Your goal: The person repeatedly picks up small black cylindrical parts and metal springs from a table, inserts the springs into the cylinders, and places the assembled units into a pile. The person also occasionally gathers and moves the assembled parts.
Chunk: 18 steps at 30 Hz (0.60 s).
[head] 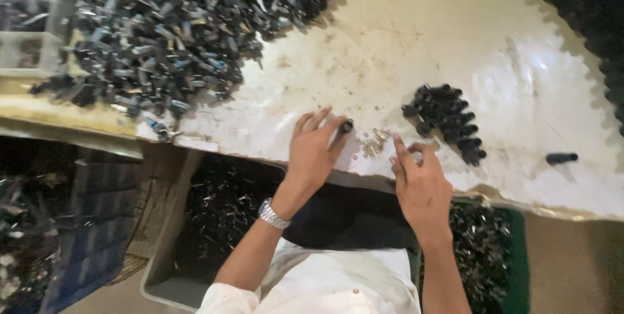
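Head view: I see my left hand (314, 146) pinching a small black cylindrical plastic part (346, 127) near the worn white tabletop's (416, 41) front edge. Right hand (419, 181), fingers curled together, rests beside tiny loose metal bits (372, 143); whether it grips anything, I cannot tell.

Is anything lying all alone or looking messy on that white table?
Yes. One black tube lies alone at the right, apart from the neat cluster of tubes. The white table looks stained and scratched.
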Tool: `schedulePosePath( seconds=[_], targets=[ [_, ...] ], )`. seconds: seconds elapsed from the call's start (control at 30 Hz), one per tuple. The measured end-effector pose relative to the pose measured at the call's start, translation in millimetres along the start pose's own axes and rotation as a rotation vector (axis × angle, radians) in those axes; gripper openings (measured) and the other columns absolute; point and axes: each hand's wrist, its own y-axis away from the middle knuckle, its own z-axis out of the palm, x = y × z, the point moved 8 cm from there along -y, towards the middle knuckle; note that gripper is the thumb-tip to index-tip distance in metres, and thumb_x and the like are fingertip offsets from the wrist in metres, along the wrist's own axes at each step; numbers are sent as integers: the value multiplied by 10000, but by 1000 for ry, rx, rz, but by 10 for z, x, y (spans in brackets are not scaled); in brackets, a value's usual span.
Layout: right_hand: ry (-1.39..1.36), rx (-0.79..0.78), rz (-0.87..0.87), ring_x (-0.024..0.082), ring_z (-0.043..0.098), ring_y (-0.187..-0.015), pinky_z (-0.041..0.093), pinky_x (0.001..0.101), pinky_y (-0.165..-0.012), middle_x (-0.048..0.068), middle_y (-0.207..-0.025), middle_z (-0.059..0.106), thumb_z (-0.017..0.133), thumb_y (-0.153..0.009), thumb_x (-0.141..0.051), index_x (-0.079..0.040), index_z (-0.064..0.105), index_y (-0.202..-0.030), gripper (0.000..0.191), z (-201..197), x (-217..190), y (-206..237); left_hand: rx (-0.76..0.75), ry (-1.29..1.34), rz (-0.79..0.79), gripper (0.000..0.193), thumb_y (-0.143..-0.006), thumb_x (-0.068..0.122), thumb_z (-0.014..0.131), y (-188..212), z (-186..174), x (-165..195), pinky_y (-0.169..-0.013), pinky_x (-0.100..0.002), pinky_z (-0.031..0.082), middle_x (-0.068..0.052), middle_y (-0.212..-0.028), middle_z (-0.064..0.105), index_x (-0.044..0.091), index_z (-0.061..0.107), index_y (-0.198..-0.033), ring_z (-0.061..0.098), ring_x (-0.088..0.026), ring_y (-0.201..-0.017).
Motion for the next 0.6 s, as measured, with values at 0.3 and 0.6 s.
schedulePosePath(
  seconds=[0.3, 0.6],
  targets=[
    [136, -55, 10, 296, 665, -924, 562, 427, -667, 97, -1170, 635, 668, -917, -344, -285, 675, -1321, 408, 29, -45, -113, -177, -146, 1, 245, -927, 120, 667, -726, -204, -670, -1043, -457, 424, -53, -1166, 736, 128, 737, -1161, 638, -254, -1149],
    [97, 25, 18, 283, 678, -888, 565, 411, -654, 96, -1158, 655, 652, -904, -342, -263, 662, -1305, 408, -45, -17, -195, -114, -732, 223, 161, -805, 87, 678, -1610, -445, -1012, -1001, -429, 444, -143, -1199, 671, 53, 731, -953, 567, -319, -1192]
  ],
)
